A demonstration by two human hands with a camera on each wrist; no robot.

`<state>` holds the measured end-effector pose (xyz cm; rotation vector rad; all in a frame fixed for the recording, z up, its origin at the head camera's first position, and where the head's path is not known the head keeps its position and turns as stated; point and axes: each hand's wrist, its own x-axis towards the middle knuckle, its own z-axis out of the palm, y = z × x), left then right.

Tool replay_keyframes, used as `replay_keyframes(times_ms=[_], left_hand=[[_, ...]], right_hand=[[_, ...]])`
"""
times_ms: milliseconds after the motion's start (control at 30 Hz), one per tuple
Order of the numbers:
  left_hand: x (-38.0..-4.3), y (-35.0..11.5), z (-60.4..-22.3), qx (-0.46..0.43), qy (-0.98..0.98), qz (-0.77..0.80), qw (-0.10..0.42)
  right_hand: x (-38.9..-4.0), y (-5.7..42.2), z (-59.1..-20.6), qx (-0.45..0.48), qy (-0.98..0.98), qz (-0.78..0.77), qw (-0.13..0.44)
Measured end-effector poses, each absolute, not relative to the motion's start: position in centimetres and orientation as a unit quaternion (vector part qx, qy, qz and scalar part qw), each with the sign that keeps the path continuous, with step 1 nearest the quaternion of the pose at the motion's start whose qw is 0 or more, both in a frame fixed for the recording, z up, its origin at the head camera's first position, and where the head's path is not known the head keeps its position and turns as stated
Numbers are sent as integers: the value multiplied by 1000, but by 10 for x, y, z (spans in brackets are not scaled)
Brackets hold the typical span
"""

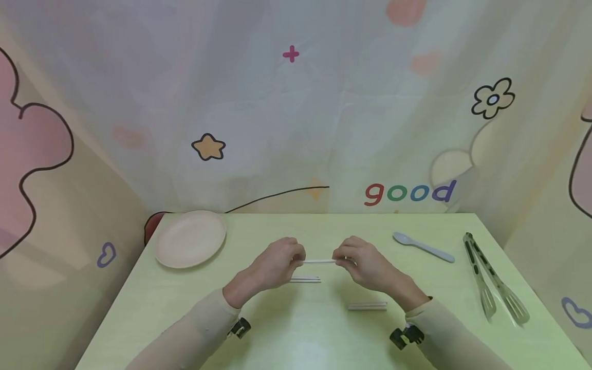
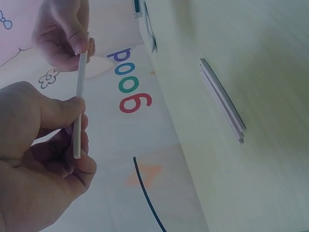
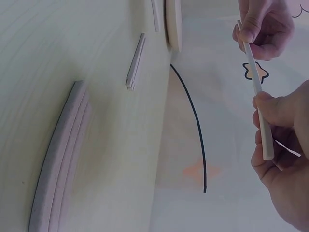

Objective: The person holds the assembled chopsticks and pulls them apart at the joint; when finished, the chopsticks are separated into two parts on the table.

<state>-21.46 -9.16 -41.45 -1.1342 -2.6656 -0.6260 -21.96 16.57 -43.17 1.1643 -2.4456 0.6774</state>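
I count one pale stick [image 1: 319,261] in my grasp, raised above the table [image 1: 300,339], where a group of three pale sticks [image 1: 367,306] lies by my right forearm and another small stick group [image 1: 305,279], its exact number unclear to me, lies beside my left hand [image 1: 277,262]. Farther out are one round plate [image 1: 190,239], one spoon [image 1: 424,247] and one pair of tongs [image 1: 494,271], its arms spread. My left thumb and fingers pinch the raised stick near one end; my right hand [image 1: 365,262] pinches it likewise near the other.
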Motion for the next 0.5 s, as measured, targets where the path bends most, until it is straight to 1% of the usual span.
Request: replay_keyframes(times_ms=[200, 333, 500], left_hand=[[-215, -91, -415, -385, -894, -211, 91], [-213, -91, -416, -380, -900, -189, 96], [-208, -92, -411, -381, -904, -175, 88]], right_hand=[[-219, 164, -432, 413, -855, 239, 201], [-217, 160, -432, 397, -862, 247, 194], [-214, 158, -433, 385, -865, 261, 189]])
